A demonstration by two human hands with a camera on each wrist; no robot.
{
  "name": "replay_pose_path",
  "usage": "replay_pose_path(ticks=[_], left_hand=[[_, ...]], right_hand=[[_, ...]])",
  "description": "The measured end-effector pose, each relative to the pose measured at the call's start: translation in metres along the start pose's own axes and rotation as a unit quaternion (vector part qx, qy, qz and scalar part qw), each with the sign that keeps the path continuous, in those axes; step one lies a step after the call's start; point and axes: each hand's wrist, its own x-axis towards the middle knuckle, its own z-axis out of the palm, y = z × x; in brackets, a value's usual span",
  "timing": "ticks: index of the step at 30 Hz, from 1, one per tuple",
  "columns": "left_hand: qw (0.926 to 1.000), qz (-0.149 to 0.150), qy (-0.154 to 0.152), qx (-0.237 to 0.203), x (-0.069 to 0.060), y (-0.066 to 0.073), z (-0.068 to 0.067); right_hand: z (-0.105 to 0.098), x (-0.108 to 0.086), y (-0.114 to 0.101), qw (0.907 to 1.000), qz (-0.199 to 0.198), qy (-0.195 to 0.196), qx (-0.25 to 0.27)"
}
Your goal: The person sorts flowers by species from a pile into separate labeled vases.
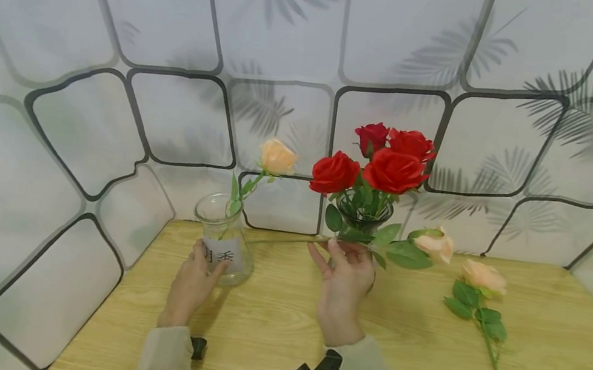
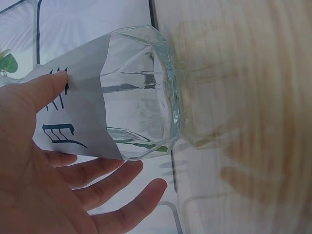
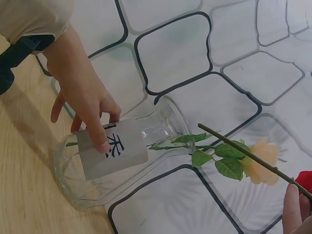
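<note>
On the left of the table stands a clear glass vase with a white label bearing dark characters. One peach rose leans out of its mouth to the right. My left hand holds the vase at the label; in the left wrist view, the thumb lies on the label and the fingers on the side. My right hand pinches the stem of a second peach rose. That rose lies sideways, bloom to the right, stem end towards the vase. In the right wrist view, the stem passes in front of the vase's rose.
Behind my right hand, a dark glass vase holds several red roses. Another peach rose lies on the wooden table at the right, its stem towards the front. A patterned wall covering closes off the back and left.
</note>
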Motion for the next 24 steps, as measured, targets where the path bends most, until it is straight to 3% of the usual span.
replay_pose_path(ticks=[10, 24], left_hand=[[0.9999, -0.003, 0.001, 0.011, -0.001, 0.0, -0.002], [1.0, -0.004, 0.005, 0.002, 0.002, -0.002, 0.001]], right_hand=[[0.013, -0.001, 0.016, 0.9999, -0.006, 0.0, 0.014], [0.031, -0.001, 0.033, 0.9991, -0.017, -0.038, 0.006]])
